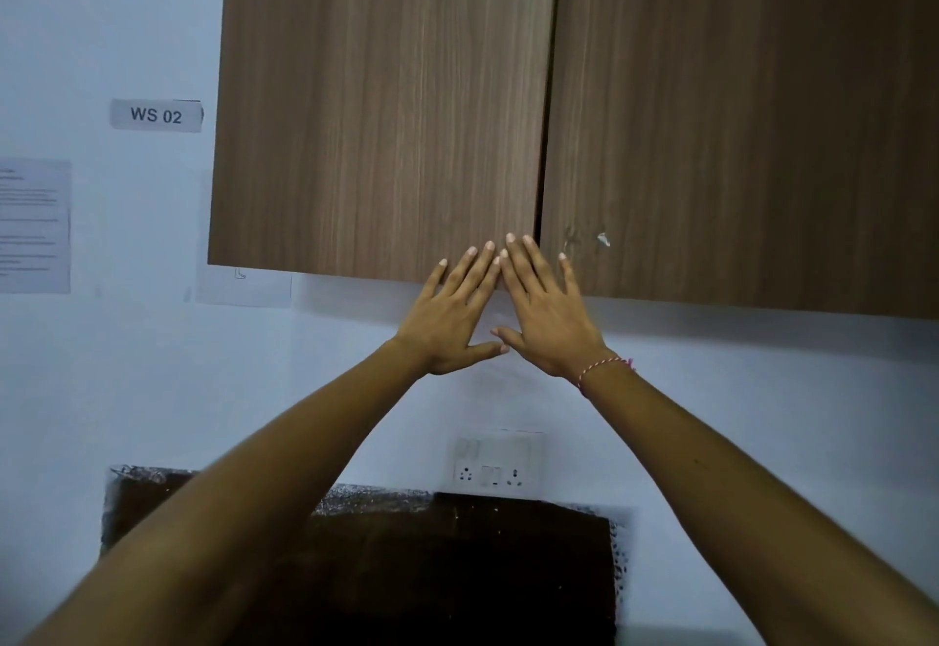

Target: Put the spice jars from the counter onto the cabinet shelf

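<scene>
- Two bare arms reach up from the bottom corners toward a brown wood-grain wall cabinet that fills the upper part of the view.
- The cabinet has two flat doors: the left cabinet door (376,107) and the right cabinet door (742,127). A narrow dark gap runs between them, and the left door sits slightly ajar along that gap.
- The left hand (455,312) lies flat with fingers straight and spread, its fingertips on the lower right corner of the left door. It holds nothing.
- The right hand (546,312) is likewise flat with fingers spread. Its fingertips cover the bottom of the gap and the lower left corner of the right door. It holds nothing.
- The two hands sit side by side, index fingers touching and thumbs nearly meeting below the cabinet's lower edge.
- A thin red-and-white thread bracelet (604,367) circles the right wrist.
- No spice jars are visible, and the cabinet shelf is hidden behind the doors.
- On the pale blue wall, left of the cabinet, is a small label reading "WS 02" (156,115), with a printed paper sheet (34,226) below it.
- A white socket and switch plate (497,462) is fixed to the wall below the hands.
- Beneath it lies a dark brown counter surface (432,569), partly hidden by the arms.
</scene>
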The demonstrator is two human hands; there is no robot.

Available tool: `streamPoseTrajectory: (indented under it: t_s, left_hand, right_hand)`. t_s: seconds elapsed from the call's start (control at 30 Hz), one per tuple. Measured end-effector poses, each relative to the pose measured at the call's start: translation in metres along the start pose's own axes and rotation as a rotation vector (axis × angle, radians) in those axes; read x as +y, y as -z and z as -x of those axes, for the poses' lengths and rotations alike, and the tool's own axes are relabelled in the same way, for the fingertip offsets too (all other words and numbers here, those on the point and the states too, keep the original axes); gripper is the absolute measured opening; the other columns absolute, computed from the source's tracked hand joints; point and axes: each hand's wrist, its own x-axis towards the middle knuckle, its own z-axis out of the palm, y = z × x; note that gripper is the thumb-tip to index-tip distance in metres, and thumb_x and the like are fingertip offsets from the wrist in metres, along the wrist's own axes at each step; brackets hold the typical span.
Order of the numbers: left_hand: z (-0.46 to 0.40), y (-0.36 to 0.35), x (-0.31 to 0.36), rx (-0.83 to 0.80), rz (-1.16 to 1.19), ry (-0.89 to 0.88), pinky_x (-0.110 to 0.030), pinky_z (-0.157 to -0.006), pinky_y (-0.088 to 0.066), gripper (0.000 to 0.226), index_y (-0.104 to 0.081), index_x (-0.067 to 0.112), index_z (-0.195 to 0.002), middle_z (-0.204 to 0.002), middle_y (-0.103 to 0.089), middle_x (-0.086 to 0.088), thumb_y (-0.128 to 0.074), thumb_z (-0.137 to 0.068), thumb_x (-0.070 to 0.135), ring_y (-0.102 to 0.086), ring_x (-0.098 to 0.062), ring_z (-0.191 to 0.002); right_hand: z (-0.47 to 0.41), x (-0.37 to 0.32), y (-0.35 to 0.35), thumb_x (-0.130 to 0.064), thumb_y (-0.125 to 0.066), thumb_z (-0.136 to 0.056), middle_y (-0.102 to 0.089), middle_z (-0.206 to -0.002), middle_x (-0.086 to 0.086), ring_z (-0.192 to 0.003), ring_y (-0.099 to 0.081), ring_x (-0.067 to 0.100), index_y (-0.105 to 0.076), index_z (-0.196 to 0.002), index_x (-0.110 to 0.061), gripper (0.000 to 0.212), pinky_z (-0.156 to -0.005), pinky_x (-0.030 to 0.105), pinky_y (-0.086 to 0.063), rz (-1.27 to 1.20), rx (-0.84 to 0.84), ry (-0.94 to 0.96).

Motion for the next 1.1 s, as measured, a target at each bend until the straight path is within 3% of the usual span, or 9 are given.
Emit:
streamPoseTrajectory:
  t_s: [0.37,0.73,1.1]
  left_hand:
    - [-0.040,-0.020,-0.004,-0.154,0.000,-0.001,-0.041,-0.117,0.002,0.098,0.016,0.012,-0.146,-0.157,0.019,-0.006,-0.042,-0.085,0.063,0.016,-0.023,-0.145]
    - [-0.058,-0.041,-0.010,-0.248,-0.039,0.005,-0.041,-0.118,0.002,0.100,0.017,0.011,-0.146,-0.156,0.022,-0.007,-0.044,-0.085,0.063,0.017,-0.024,-0.145]
    - [-0.052,-0.050,-0.011,-0.178,-0.023,0.008,-0.043,-0.118,0.001,0.097,0.015,0.009,-0.146,-0.157,0.020,-0.008,-0.043,-0.088,0.059,0.015,-0.025,-0.145]
  right_hand:
    - [-0.028,0.018,-0.041,-0.065,-0.032,-0.087,0.018,-0.157,0.006,-0.144,0.017,0.020,0.014,-0.146,-0.013,0.091,-0.113,0.054,0.010,0.010,-0.068,-0.032]
    - [-0.050,0.023,-0.067,-0.073,-0.029,-0.082,0.018,-0.156,0.006,-0.145,0.016,0.020,0.012,-0.147,-0.013,0.098,-0.111,0.055,0.013,0.007,-0.134,-0.075]
    - [-0.049,0.025,-0.070,-0.074,-0.028,-0.081,0.020,-0.156,0.008,-0.144,0.018,0.022,0.014,-0.146,-0.011,0.099,-0.116,0.047,0.007,0.005,-0.149,-0.045]
